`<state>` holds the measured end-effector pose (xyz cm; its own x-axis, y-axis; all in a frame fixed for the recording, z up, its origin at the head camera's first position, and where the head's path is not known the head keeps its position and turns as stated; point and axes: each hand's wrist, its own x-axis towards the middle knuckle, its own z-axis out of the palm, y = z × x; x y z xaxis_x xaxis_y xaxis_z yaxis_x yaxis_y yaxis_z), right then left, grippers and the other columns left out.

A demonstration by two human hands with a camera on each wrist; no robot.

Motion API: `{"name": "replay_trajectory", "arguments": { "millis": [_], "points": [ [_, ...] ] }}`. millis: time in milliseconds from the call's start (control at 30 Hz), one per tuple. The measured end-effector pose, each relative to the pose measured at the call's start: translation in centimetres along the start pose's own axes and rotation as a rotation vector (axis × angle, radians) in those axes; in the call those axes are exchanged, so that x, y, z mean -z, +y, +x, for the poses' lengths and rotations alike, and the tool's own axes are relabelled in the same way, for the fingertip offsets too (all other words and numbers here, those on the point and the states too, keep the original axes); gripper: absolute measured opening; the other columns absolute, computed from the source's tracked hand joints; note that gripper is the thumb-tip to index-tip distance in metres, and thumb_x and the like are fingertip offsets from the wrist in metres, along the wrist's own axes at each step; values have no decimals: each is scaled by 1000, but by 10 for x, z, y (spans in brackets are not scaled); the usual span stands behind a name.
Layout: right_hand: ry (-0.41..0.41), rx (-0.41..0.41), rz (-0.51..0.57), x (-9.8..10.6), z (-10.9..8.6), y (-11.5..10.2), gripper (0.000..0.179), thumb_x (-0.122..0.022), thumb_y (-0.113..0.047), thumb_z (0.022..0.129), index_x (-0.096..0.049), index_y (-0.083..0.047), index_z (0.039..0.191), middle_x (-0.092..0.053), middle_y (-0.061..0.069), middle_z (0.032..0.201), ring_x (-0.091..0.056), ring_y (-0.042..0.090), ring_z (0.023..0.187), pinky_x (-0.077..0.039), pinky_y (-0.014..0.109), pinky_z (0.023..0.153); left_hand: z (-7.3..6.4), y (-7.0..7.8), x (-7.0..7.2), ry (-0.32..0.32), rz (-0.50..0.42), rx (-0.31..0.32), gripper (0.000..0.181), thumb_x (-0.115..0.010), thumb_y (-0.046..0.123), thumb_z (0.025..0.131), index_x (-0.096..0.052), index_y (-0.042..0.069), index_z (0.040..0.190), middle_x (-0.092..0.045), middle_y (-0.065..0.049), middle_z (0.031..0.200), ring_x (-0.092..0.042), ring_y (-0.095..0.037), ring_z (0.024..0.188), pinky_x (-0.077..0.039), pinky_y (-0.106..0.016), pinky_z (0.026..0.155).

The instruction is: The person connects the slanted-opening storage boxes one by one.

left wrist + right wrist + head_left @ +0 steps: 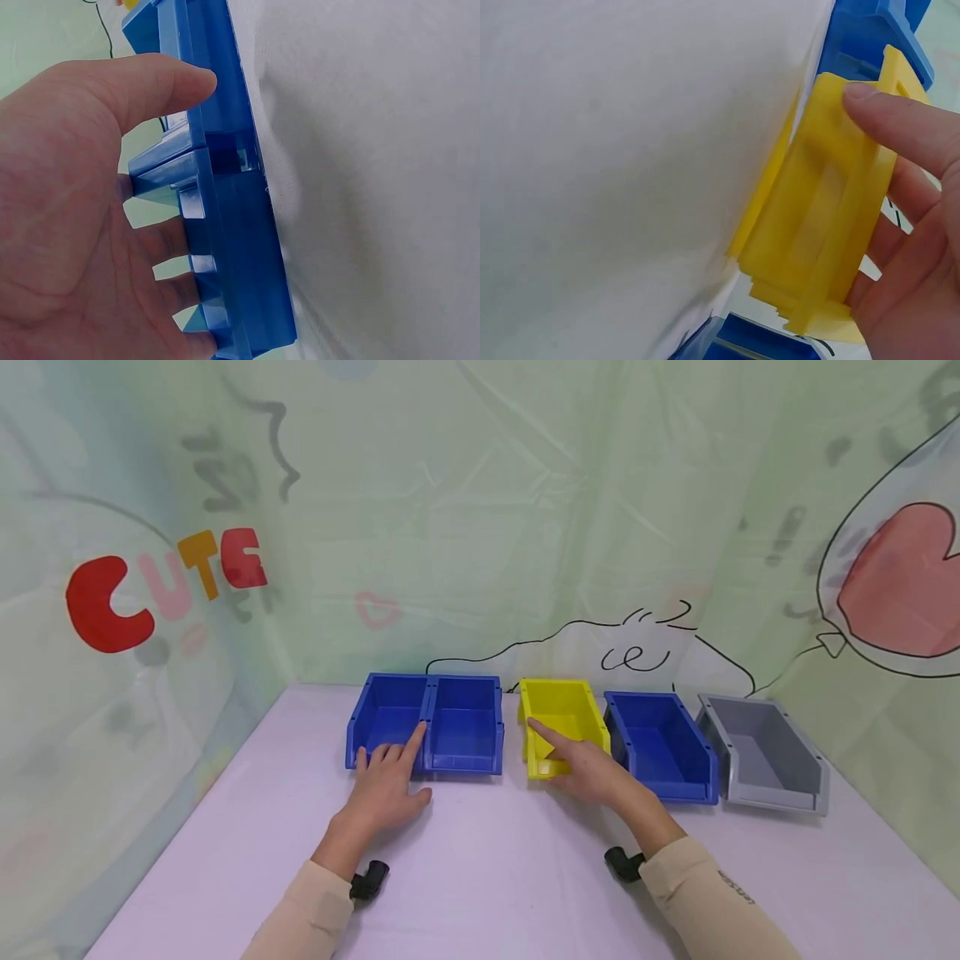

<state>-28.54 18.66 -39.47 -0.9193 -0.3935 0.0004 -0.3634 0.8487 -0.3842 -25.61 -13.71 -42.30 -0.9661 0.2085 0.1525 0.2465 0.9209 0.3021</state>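
Note:
Two blue bins stand side by side at left: the left blue bin (pixel 390 700) and the right blue bin (pixel 465 739). My left hand (pixel 384 793) lies over the left one's front edge, its index finger reaching onto the rims where the two meet. In the left wrist view the other fingertips rest at the front lip, and the thumb (pixel 172 86) is stretched out beside the front walls. My right hand (pixel 596 772) grips the yellow bin (pixel 557 697) by its front, the thumb (pixel 900 124) on the outer wall, fingers inside and index finger along the left rim.
Right of the yellow bin stand another blue bin (pixel 663 743) and a grey bin (pixel 765 752), both angled. All are on a white-covered table (pixel 480 893). A printed curtain (pixel 480 527) hangs behind and at the sides.

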Motion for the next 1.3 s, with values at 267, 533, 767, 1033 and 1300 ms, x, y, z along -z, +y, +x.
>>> {"name": "replay_trajectory", "arguments": {
  "millis": [267,533,767,1033,1300],
  "points": [
    [68,80,24,3,1,-2,92,-77,-10,92,-23,-23,166,-75,15,122,-70,30,103,-57,50,97,0,0,0,2,-4,-3,98,-73,39,91,-14,23,168,-56,-20,148,-41,-47,145,-11,-77,120],
    [114,98,41,7,2,-10,94,-77,-12,92,-22,-24,166,-74,18,123,-71,35,106,-58,51,97,-1,0,0,3,-5,-2,98,-73,38,91,-15,23,168,-56,-20,148,-41,-47,145,-11,-77,120],
    [159,128,72,11,5,-18,94,-79,-14,91,-22,-23,166,-74,18,123,-71,37,109,-59,50,95,-1,-1,4,-11,-26,-13,99,-74,35,88,-17,22,168,-55,-22,147,-42,-48,144,-13,-77,120],
    [157,131,100,12,6,-25,92,-78,-12,92,-24,-21,166,-75,18,122,-69,39,113,-57,52,99,-1,-1,4,-14,-48,-13,98,-73,33,87,-18,22,167,-55,-23,148,-42,-50,144,-12,-77,120],
    [138,134,93,13,10,-25,91,-78,-13,92,-23,-19,166,-75,18,122,-70,37,111,-58,50,98,-1,-1,4,-21,-39,-15,99,-73,34,87,-16,22,168,-55,-22,148,-42,-49,144,-12,-77,120]
  ]
}}
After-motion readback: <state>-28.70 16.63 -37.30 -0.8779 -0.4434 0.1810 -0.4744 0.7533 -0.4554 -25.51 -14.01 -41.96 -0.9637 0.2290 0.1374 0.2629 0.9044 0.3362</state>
